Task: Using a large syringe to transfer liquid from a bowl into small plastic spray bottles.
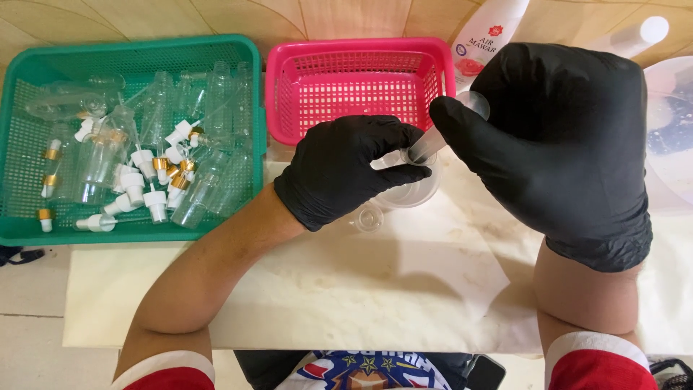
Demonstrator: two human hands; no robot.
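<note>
Nearest the camera, two red-and-white cuffs frame a pale sheet spread over the table. Over it, the left hand, black-gloved, curls closed around a clear funnel and whatever sits under it, which the fingers hide. Just right, the right hand, also gloved, grips a clear syringe tilted with its tip down into the funnel. Beyond them an empty pink basket stands beside a green basket heaped with clear small bottles and white spray caps. Farthest back lies a large clear bottle with a rose label.
</note>
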